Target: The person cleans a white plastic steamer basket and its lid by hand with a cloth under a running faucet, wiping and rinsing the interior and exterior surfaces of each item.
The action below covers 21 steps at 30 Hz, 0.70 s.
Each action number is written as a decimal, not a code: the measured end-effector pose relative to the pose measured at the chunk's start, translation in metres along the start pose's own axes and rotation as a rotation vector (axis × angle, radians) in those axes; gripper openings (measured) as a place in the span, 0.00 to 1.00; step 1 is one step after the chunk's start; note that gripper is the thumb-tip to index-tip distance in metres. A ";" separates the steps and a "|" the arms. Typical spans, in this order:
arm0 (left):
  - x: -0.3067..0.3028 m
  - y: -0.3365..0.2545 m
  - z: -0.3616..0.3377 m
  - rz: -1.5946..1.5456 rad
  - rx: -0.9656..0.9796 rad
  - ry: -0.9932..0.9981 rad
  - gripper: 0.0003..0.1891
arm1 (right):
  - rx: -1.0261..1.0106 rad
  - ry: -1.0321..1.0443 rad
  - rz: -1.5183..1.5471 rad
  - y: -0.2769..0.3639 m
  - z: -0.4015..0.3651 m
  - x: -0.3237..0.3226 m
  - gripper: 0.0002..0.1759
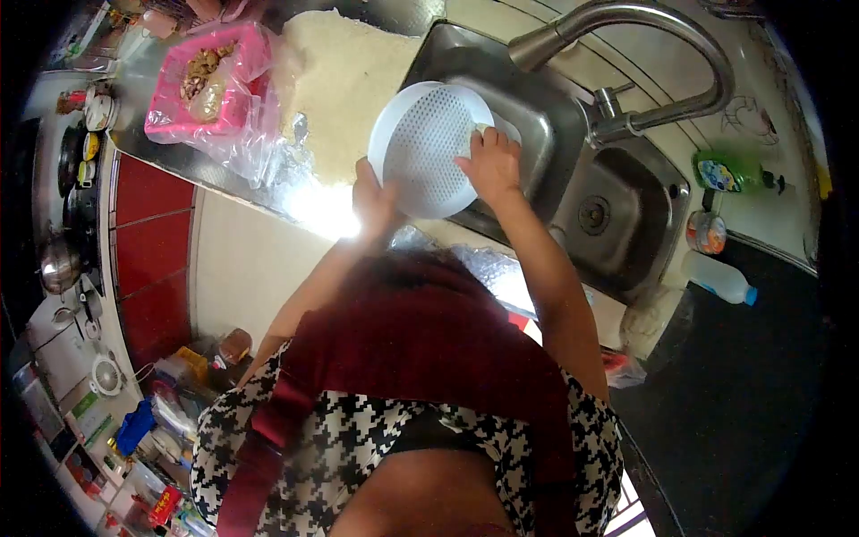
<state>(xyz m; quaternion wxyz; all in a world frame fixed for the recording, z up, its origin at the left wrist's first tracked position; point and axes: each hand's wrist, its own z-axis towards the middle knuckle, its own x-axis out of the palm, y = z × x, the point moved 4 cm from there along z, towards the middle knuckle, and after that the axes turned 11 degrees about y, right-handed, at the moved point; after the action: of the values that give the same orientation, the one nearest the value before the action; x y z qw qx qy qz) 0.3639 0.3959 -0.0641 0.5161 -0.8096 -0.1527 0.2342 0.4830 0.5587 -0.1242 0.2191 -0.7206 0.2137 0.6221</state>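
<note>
A round white colander [429, 152] with many small holes is tilted over the near edge of the larger sink basin [541, 134]. My left hand [376, 201] is closed on its left rim, the thumb lying on the inner side. On the right side of the colander my right hand [497, 166] presses with bent fingers at the rim and inner wall. Something pale shows around the right fingertips; what it is cannot be made out.
Above the sink curves a metal faucet [662, 13]; a smaller basin [617, 224] lies to the right. A pink basket [161, 112] holding brownish food in plastic stands left. Green soap bottle [720, 172], jar [707, 233] and white bottle [716, 277] line the right side.
</note>
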 end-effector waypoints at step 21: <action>-0.006 0.000 0.028 0.493 0.099 0.327 0.21 | -0.118 0.009 -0.153 -0.026 -0.018 0.007 0.05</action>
<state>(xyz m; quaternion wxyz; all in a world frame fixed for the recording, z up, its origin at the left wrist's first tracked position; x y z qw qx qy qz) 0.3437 0.4144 -0.0727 0.5002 -0.8231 0.1454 0.2261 0.5132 0.5693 -0.1271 0.2221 -0.7492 0.1222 0.6120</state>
